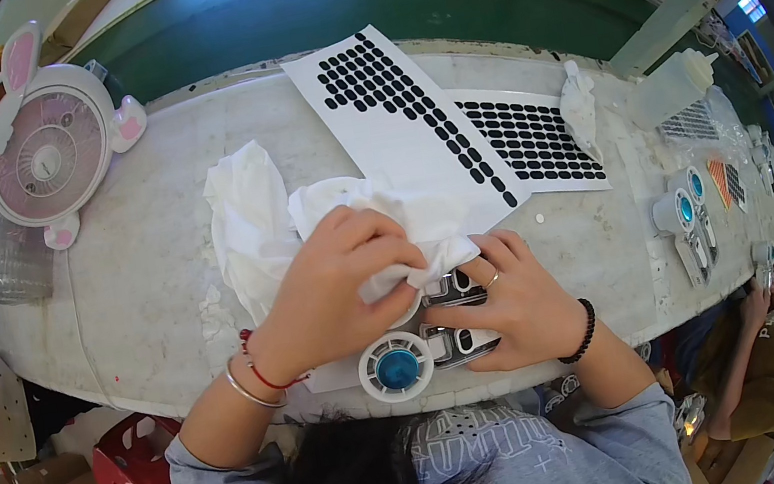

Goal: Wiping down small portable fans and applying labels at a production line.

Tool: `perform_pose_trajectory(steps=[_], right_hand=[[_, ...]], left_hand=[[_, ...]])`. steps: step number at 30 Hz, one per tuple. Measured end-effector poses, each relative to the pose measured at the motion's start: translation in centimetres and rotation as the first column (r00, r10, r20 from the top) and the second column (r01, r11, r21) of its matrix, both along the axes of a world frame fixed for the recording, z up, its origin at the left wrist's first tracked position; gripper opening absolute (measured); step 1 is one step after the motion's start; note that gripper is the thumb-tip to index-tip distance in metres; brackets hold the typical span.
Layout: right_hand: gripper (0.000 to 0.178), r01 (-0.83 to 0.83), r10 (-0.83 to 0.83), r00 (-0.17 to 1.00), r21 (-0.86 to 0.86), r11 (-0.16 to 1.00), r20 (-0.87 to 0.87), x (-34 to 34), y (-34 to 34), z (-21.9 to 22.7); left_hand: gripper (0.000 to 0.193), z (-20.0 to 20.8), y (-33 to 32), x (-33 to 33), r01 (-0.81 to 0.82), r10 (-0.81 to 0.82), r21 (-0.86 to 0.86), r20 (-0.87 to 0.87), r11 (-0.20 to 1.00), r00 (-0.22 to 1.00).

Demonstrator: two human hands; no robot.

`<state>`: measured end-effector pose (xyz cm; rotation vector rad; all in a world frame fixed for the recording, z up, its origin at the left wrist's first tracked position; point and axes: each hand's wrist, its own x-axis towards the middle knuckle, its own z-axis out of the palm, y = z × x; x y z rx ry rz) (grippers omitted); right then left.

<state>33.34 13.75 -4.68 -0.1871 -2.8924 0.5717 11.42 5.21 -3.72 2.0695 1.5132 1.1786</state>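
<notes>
My left hand (337, 275) is closed, its fingers pinching a bunched white cloth (354, 191). The cloth's lower edge rests against a small plastic device at the table's front edge. This device has a white slotted ring with a blue round centre (396, 369) and black-and-clear parts (453, 341) beside it. My right hand (529, 306) grips those black parts from the right, thumb and fingers on either side. The cloth and both hands hide much of the device. Another white cloth (244, 199) lies crumpled just left of the held one.
Two white sheets of black oval stickers, one sheet (381, 137) overlapping the other (527, 103), lie beyond my hands. A rabbit-shaped fan (50, 159) stands at far left. To the right are similar blue-centred devices (686, 210), a squeeze bottle (672, 90) and a co-worker's hands (760, 294).
</notes>
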Motion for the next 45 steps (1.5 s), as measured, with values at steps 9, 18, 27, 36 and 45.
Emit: perform_pose_trajectory(steps=[9, 18, 27, 36, 45], right_hand=[[0.052, 0.016, -0.016, 1.000, -0.015, 1.000, 0.006, -0.2, 0.1, -0.1], [0.053, 0.028, -0.028, 1.000, -0.021, 0.999, 0.009, 0.0, 0.0, -0.1], [0.054, 0.022, -0.023, 0.999, -0.031, 0.999, -0.025, 0.1, 0.0, -0.3], [0.053, 0.022, -0.023, 0.999, -0.028, 0.999, -0.028, 0.1, 0.0, -0.4], [0.055, 0.021, -0.022, 1.000, -0.022, 1.000, -0.015, 0.1, 0.0, -0.2]], left_hand=[[0.021, -0.6, 0.7, -0.8, 0.059, -0.054, -0.067, 0.085, 0.996, 0.995], [0.014, -1.1, 0.9, -0.4, 0.050, -0.020, -0.142, 0.204, 0.989, 0.979], [0.009, -0.2, 0.3, -1.3, 0.139, 0.044, -0.312, 0.513, 0.940, 0.857], [0.008, -1.2, 1.1, -0.6, 0.147, 0.025, -0.341, 0.453, 0.928, 0.891], [0.010, -0.4, 1.3, -1.0, 0.139, 0.080, -0.477, 0.411, 0.868, 0.908]])
